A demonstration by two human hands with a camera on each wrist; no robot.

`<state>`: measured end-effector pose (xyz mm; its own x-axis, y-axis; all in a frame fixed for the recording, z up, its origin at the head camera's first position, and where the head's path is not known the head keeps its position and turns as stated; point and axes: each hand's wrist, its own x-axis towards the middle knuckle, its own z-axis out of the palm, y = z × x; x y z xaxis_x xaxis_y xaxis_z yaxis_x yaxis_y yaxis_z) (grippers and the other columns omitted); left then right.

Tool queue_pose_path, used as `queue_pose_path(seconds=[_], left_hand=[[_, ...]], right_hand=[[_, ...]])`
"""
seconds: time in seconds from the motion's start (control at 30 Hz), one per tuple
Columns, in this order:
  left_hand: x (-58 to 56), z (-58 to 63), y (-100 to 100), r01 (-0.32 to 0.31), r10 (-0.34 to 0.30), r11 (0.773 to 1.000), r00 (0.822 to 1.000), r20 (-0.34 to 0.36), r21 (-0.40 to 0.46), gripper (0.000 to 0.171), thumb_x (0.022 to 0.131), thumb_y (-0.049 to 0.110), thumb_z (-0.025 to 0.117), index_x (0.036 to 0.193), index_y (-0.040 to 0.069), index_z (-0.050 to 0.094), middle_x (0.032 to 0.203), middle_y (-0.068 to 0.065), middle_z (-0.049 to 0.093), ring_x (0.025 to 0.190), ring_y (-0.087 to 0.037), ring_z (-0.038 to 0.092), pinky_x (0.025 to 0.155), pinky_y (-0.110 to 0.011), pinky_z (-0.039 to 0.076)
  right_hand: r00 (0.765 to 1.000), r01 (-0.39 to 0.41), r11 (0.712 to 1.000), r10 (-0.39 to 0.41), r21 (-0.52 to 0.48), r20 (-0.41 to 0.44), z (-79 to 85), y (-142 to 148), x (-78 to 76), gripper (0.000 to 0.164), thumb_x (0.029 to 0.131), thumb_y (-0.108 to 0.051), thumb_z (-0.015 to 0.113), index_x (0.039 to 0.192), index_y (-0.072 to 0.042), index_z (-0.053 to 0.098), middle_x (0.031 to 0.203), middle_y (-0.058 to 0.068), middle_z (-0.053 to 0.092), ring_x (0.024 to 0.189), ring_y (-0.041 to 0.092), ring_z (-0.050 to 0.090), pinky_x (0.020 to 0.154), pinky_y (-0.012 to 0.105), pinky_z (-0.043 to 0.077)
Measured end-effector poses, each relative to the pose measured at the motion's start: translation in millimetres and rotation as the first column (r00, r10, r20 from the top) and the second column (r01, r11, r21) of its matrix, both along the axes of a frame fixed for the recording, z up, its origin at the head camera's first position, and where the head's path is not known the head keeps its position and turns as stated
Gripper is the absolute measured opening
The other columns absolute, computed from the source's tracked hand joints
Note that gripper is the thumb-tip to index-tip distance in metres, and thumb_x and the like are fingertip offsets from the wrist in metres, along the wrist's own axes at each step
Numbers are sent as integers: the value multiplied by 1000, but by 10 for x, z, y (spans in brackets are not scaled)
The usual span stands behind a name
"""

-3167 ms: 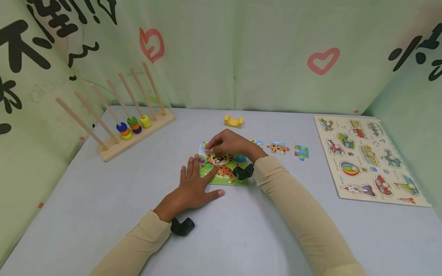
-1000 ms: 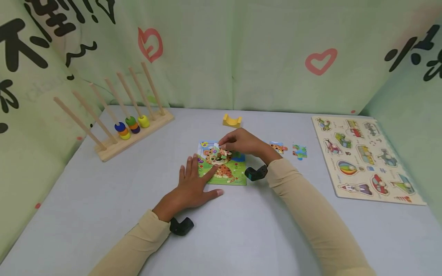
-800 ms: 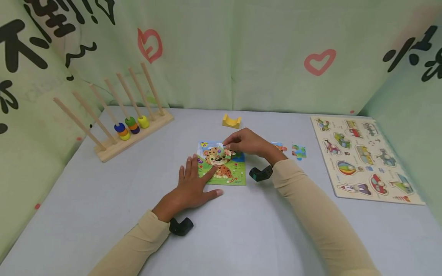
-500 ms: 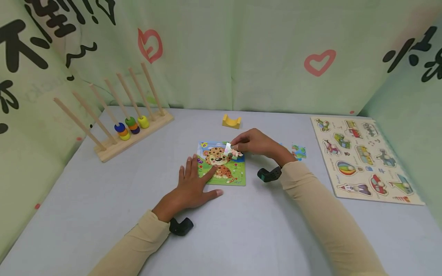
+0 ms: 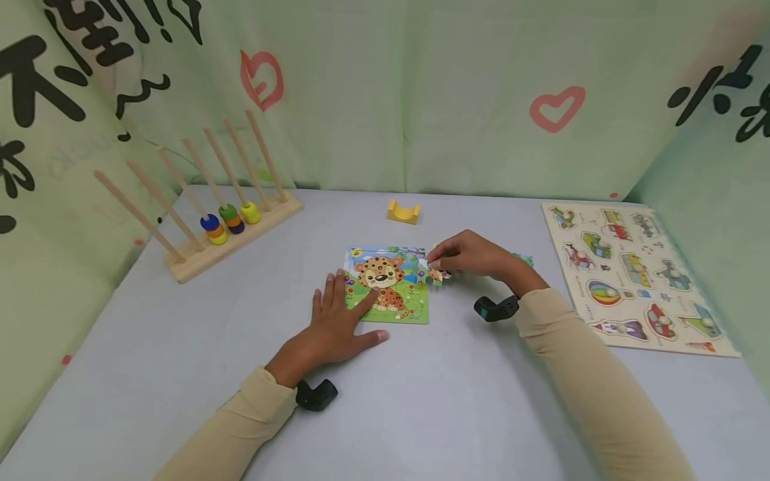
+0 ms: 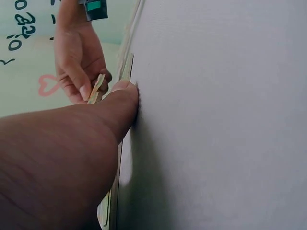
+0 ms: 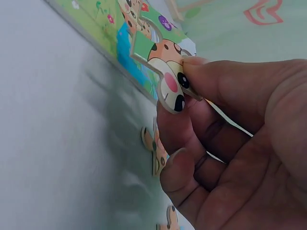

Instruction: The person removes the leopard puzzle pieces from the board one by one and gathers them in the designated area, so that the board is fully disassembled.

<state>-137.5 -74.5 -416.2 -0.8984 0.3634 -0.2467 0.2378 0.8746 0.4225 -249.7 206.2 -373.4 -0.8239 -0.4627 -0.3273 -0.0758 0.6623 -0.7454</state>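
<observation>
My left hand (image 5: 333,334) lies with spread, straight fingers on the left edge of a leopard-picture jigsaw board (image 5: 415,304). In the left wrist view its thumb (image 6: 112,108) reaches along the board's edge. My right hand (image 5: 475,257) is just right of the board's upper right side. Between thumb and fingers it pinches a jigsaw piece (image 7: 169,79), held up off the table. A pink nose and black eyes are printed on that piece. Below the right hand lie further jigsaw pieces (image 7: 161,151), largely hidden from the head view by the hand.
A wooden peg rack (image 5: 240,237) with coloured beads stands at the back left. A yellow arched block (image 5: 404,212) lies behind the board. To the right is a wooden picture puzzle board (image 5: 637,280). Printed green curtains enclose the table (image 5: 397,407).
My right hand has moved right, from over the leopard board to beyond its right side, carrying the jigsaw piece. More of the board shows. My left hand has stayed in place.
</observation>
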Motion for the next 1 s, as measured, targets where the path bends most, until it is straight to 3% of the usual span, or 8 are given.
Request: queue_pose_path(seconds=[0.23,0.6,1.0], left_hand=[[3,-19,5,8,-8,1000,1000,-7,14,81,89,65,55,155,29,26,157,-25,-18,142,-40,-22,110,-60,-8],[-4,-34,-6,8,-8,1000,1000,1,2,82,89,66,54,156,30,24,156,-24,-20,142,-39,-23,110,-59,-9],[4,-11,-5,3,-3,1000,1000,-13,1,81,89,64,55,155,29,26,157,-25,-17,142,-40,-21,110,-60,-7]], right_hand=[[1000,-14,1000,14,1,17,-9,140,64,22,94,-14,66,112,-2,71,104,5,70,87,19,54,75,32,44],[999,-32,998,33,48,-10,-55,170,100,18,92,-9,65,107,-1,72,92,2,68,77,17,52,68,31,43],[995,-13,998,19,66,-94,-94,156,152,15,91,-3,64,104,0,73,97,6,70,80,18,55,70,31,45]])
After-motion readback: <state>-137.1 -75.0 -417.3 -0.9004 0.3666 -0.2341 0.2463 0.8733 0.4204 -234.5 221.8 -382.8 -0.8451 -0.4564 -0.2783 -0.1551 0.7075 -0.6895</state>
